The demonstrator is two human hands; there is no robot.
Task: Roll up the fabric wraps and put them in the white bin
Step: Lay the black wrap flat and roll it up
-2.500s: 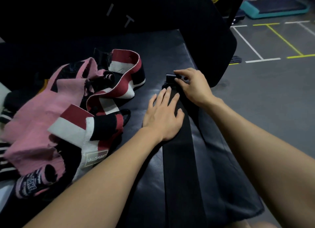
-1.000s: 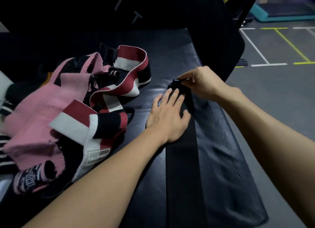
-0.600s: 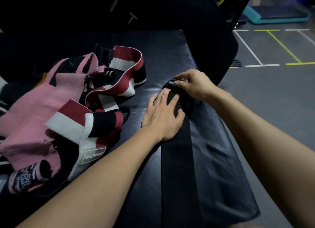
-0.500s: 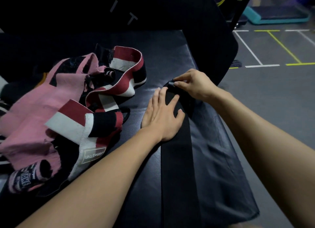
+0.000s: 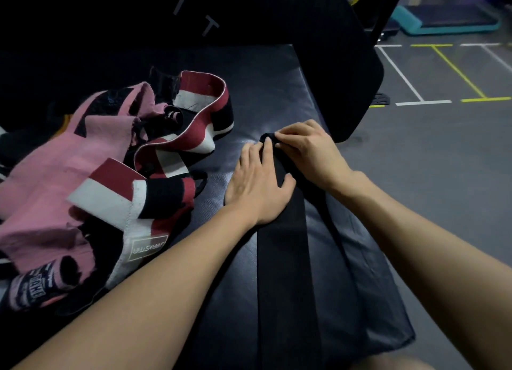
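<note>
A long black fabric wrap (image 5: 282,259) lies flat along the black padded bench (image 5: 266,98), running from the near edge to the middle. Its far end is rolled into a small black coil (image 5: 267,139). My right hand (image 5: 307,151) pinches that coil with curled fingers. My left hand (image 5: 257,181) lies flat on the wrap just behind the coil, fingers straight and touching it. A loose heap of wraps lies to the left: pink ones (image 5: 55,170) and red, white and black ones (image 5: 194,114). No white bin is in view.
A black padded upright panel (image 5: 340,65) stands right behind my hands. Grey gym floor (image 5: 443,175) with white and yellow lines drops off to the right of the bench. A teal step platform (image 5: 448,20) sits far back right.
The rolled end has grown slightly and come a little nearer. My right hand has kept turning it, and my left fingers have slid up against the coil.
</note>
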